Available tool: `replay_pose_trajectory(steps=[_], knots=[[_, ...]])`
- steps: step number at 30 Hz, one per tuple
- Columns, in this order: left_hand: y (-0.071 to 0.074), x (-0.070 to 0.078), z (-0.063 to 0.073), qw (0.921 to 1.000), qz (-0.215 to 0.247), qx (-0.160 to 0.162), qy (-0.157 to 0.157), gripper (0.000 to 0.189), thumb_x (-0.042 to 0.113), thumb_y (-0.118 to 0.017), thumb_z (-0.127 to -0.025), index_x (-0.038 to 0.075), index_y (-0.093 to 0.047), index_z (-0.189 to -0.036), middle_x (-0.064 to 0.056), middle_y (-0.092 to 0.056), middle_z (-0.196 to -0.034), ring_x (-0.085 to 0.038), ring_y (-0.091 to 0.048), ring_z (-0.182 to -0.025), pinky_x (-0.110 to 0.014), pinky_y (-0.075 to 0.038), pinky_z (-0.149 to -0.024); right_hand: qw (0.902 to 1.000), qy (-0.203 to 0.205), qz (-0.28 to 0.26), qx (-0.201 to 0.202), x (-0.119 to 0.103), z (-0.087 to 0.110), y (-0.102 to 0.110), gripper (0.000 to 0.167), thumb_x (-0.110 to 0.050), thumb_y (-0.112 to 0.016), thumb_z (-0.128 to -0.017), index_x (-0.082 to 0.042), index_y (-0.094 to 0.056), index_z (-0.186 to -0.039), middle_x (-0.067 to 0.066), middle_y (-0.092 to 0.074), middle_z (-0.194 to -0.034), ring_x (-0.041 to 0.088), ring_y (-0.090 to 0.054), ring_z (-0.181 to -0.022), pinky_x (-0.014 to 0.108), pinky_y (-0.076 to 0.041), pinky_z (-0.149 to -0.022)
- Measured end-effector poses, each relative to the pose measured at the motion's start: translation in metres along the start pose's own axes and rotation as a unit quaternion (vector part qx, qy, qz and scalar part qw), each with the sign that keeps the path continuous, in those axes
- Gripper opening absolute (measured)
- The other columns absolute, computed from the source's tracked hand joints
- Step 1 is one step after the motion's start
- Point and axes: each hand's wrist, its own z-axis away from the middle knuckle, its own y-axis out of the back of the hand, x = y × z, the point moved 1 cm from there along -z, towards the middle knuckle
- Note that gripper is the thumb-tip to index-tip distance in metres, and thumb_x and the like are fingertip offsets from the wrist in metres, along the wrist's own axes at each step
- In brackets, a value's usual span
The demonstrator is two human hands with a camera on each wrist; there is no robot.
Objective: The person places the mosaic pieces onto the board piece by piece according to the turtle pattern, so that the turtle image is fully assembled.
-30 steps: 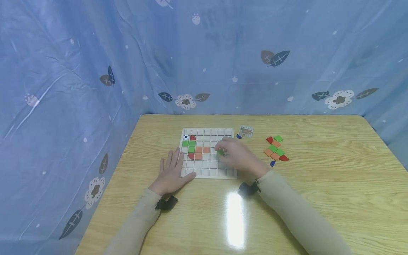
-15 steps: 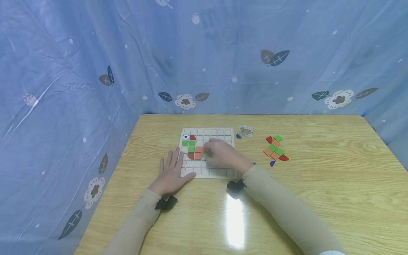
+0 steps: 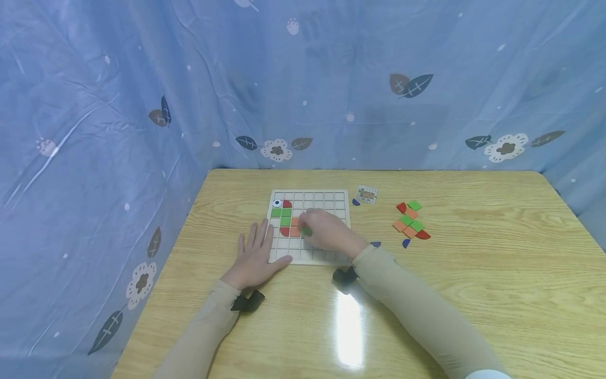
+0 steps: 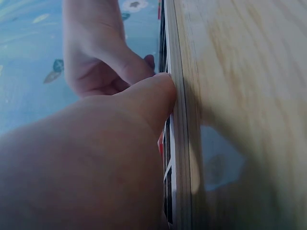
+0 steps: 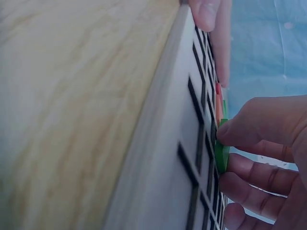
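Note:
A white grid board [image 3: 326, 198] lies on the table with green, orange and red tiles and an eye tile [image 3: 277, 203] on its left part. The right hand [image 3: 326, 229] is over the middle of the board, pinching a green tile [image 5: 221, 152] between thumb and fingers, right by the orange tiles [image 3: 295, 231]. In the right wrist view that tile is at the grid surface. The left hand [image 3: 253, 260] lies flat with spread fingers at the board's left side, its thumb on the front edge. Part of the orange row is hidden behind the right hand.
Right of the board lies a loose group of green, orange and red tiles [image 3: 406, 221]. Blue pieces [image 3: 356, 202] are scattered near it. A small picture card [image 3: 367, 194] lies by the board's back right corner. A patterned blue curtain [image 3: 350, 84] hangs behind the table.
The right hand has moved left across the board with the green tile, up to the orange tiles. A blue piece near the right wrist has come into sight. The left hand has stayed in place.

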Motion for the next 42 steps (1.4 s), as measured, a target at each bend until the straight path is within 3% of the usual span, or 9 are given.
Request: replay_pose_trajectory(steps=[10, 21, 32, 42], knots=[[0.001, 0.001, 0.0, 1.0, 0.0, -0.003, 0.004, 0.105, 0.072, -0.046, -0.099, 0.008, 0.001, -0.168, -0.01, 0.014, -0.176, -0.037, 0.016, -0.161, -0.07, 0.008, -0.124, 0.9997, 0.015, -0.016, 0.011, 0.004, 0.001, -0.002, 0.019, -0.004, -0.075, -0.087, -0.008, -0.077, -0.105, 0.004, -0.069, -0.105, 0.022, -0.067, -0.101, 0.037, -0.056, -0.097], [0.002, 0.002, 0.001, 1.0, 0.001, -0.003, 0.005, 0.105, 0.071, -0.047, -0.099, 0.006, -0.001, -0.168, -0.011, 0.012, -0.176, -0.038, 0.015, -0.161, -0.07, 0.008, -0.123, 0.9997, 0.006, -0.02, 0.011, 0.007, 0.003, -0.005, 0.015, -0.008, -0.072, -0.094, -0.01, -0.079, -0.107, 0.003, -0.069, -0.107, 0.022, -0.068, -0.103, 0.037, -0.056, -0.098], [0.002, 0.002, 0.001, 1.0, -0.003, -0.003, 0.004, 0.106, 0.072, -0.046, -0.099, 0.007, 0.001, -0.168, -0.011, 0.013, -0.176, -0.038, 0.016, -0.161, -0.07, 0.008, -0.123, 0.9993, 0.012, -0.027, 0.023, 0.011, 0.003, -0.007, 0.017, -0.008, -0.073, -0.094, -0.011, -0.08, -0.11, 0.002, -0.07, -0.106, 0.019, -0.067, -0.099, 0.036, -0.056, -0.095], [0.001, 0.002, 0.001, 1.0, -0.003, -0.001, 0.005, 0.106, 0.072, -0.047, -0.099, 0.006, 0.0, -0.168, -0.011, 0.012, -0.176, -0.038, 0.015, -0.161, -0.069, 0.007, -0.124, 0.999, 0.003, -0.026, 0.037, 0.021, 0.029, 0.0, 0.022, -0.013, -0.069, -0.095, -0.01, -0.078, -0.114, 0.001, -0.07, -0.104, 0.015, -0.062, -0.093, 0.035, -0.057, -0.09]])
